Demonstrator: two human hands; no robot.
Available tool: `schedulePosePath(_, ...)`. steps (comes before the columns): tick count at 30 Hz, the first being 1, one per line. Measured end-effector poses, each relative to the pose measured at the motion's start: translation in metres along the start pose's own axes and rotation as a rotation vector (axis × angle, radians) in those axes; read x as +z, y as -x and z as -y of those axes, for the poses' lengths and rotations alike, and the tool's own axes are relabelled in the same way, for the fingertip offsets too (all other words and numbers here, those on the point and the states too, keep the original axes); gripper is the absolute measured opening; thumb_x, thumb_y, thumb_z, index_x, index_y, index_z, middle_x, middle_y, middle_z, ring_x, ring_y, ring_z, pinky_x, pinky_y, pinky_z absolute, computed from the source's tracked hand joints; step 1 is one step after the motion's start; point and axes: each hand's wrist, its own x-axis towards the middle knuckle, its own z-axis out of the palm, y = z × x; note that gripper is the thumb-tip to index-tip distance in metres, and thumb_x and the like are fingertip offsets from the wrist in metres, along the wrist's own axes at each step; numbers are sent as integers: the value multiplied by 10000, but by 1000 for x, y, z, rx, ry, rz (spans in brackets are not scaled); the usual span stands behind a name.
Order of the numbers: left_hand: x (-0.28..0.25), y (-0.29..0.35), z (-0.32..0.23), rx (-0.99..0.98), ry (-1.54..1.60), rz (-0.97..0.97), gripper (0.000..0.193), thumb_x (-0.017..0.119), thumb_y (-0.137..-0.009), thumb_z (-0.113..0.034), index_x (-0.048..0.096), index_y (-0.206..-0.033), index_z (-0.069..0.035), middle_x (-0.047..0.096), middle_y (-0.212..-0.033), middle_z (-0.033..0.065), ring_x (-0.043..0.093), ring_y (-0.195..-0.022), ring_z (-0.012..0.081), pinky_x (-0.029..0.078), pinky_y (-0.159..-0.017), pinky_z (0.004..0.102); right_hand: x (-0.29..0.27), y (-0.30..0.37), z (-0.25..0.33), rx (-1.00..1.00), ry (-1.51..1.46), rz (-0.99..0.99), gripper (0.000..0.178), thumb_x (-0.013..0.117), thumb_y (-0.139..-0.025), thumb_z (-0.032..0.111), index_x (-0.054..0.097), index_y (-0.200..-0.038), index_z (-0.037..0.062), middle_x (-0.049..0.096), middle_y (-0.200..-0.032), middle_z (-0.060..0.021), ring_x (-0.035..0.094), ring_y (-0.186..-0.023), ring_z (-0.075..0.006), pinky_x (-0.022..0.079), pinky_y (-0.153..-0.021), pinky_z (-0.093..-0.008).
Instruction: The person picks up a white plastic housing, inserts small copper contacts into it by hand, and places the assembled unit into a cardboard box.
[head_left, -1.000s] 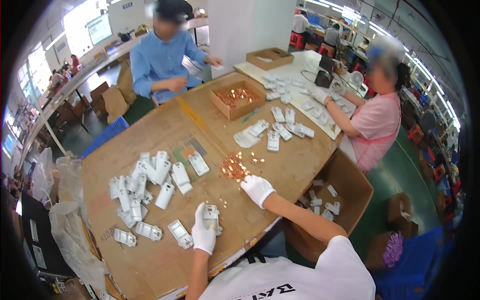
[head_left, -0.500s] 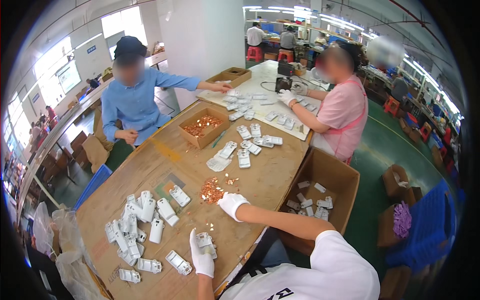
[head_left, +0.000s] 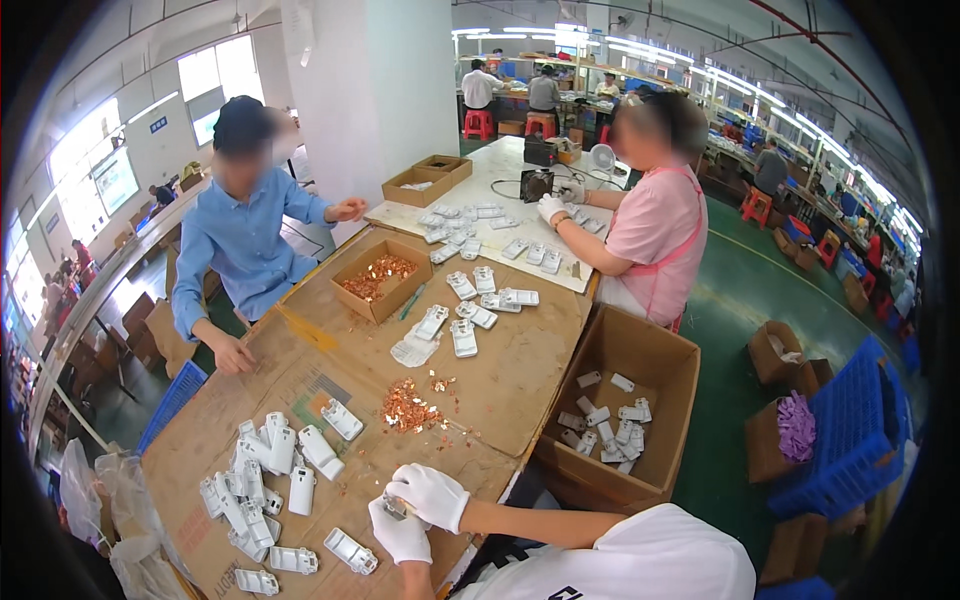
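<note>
My left hand (head_left: 402,534), in a white glove, grips a white plastic housing (head_left: 396,508) near the table's front edge. My gloved right hand (head_left: 432,494) bends over that same housing, fingers pinched together against it; anything between them is hidden. Both hands cover most of the part. Just beyond them lies a loose pile of small copper-coloured pieces (head_left: 408,408). A heap of similar white housings (head_left: 262,450) spreads to the left, and a single housing (head_left: 350,550) lies face up beside my left hand.
An open carton (head_left: 622,400) with white parts stands at the table's right edge. Farther off sit a box of copper pieces (head_left: 374,282) and more housings (head_left: 478,315). A co-worker in blue (head_left: 240,230) sits at left, another in pink (head_left: 655,220) at far right.
My right hand has come back from the copper pile to the housing in my left hand. The co-worker in blue has drawn an arm back from the white parts. The view has shifted slightly.
</note>
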Motion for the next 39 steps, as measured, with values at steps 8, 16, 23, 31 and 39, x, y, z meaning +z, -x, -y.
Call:
schedulePosePath(8, 3, 5, -17, 8, -157, -53, 196, 717, -797, -36, 573, -930, -18, 673, -819, 132, 665, -745, 218, 516, -702, 345, 2, 2, 0, 120, 6, 51, 155, 640, -820, 134, 611, -968, 98, 552, -966, -102, 578, -933, -308, 499, -792, -408)
schedulePosePath(16, 0, 5, -16, 98, -185, -50, 242, 740, -743, 22, 584, -925, -14, 664, -784, 119, 652, -717, 203, 516, -684, 334, -18, -5, 5, 394, -364, -20, 221, 682, -788, 20, 619, -990, 85, 533, -986, -77, 566, -864, -264, 489, -793, -358)
schedulePosePath(23, -2, 7, -21, 66, -179, 8, 222, 710, -760, 63, 592, -936, -4, 654, -796, 78, 590, -709, 128, 494, -673, 293, -8, 4, -21, 679, -973, 258, 233, 698, -870, 118, 611, -1070, 35, 629, -1013, -65, 608, -942, -173, 477, -866, -300)
schedulePosePath(31, -5, 13, -39, 179, -214, 72, 307, 702, -785, 24, 596, -1070, -16, 687, -881, 147, 688, -811, 243, 534, -742, 349, -11, 18, -6, 429, -287, 83, 246, 653, -892, 225, 625, -1067, 54, 603, -989, -129, 622, -905, -331, 499, -801, -379)
schedulePosePath(39, -16, 8, -31, 181, -298, 318, 280, 507, -929, 19, 544, -1200, -44, 684, -986, 236, 682, -919, 375, 523, -767, 423, -23, 21, -12, 273, -189, 201, 183, 605, -849, 132, 575, -1000, 34, 568, -965, -164, 621, -881, -385, 506, -751, -452)
